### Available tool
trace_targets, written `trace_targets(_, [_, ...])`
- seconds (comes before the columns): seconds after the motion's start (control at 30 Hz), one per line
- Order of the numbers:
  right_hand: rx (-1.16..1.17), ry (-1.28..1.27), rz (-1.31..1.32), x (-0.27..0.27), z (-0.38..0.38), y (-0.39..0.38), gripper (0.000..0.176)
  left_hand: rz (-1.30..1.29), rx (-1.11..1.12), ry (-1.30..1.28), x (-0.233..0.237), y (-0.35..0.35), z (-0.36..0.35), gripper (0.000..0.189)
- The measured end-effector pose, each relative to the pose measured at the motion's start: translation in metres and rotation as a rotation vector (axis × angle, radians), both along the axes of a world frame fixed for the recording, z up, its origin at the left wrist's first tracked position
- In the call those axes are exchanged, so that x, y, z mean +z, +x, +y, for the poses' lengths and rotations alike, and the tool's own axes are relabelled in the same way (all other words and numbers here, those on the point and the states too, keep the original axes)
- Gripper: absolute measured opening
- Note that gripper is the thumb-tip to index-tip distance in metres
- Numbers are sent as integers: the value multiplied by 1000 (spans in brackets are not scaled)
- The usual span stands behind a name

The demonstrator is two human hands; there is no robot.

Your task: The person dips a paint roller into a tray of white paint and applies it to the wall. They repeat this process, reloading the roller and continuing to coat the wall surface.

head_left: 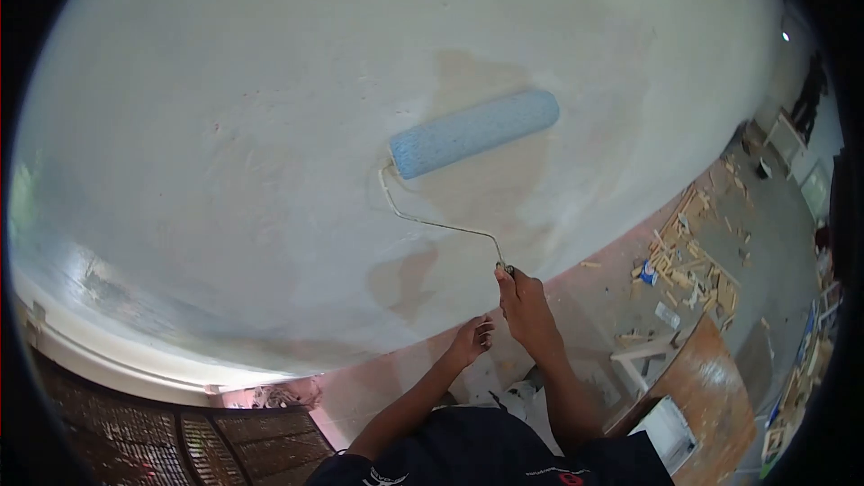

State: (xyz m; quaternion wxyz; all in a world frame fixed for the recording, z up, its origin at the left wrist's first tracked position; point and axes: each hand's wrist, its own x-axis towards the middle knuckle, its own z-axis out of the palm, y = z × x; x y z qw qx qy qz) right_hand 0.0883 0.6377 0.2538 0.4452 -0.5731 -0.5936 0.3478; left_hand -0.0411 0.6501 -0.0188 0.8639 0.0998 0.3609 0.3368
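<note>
My right hand (529,306) is closed around the handle of a paint roller, low in front of the wall. The roller's thin, bent wire frame (436,223) runs up and left to a long blue roller sleeve (477,133), which lies tilted against the wall (297,126). Around the sleeve, the pale wall shows beige-brown patches. To the left of the right hand and lower, my left hand (472,340) hangs near the foot of the wall, fingers loosely curled and partly apart. Nothing shows in it.
A wooden board or tabletop (720,396) stands at the lower right with a white tray-like container (664,432) on it. Scattered wood scraps (688,256) cover the floor on the right. A dark slatted grille (135,441) lies at the lower left.
</note>
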Motion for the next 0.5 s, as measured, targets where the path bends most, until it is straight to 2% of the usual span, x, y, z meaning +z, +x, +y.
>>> trace_targets(0.13, [-5,20,-21,-45,-3,3,40,0,-51,-17,6,-9,-11,19])
trace_targets(0.3, [10,150,-110,-155,-20,16,35,101,-94,-61,-18,-28,-27,23])
trace_targets(0.4, [1,-57,-158,-214,-28,26,40,150,-108,-96,-31,-40,-35,22])
trace_targets(0.5, [27,40,-249,-295,-31,34,42,173,-149,-117,-42,-41,-34,21])
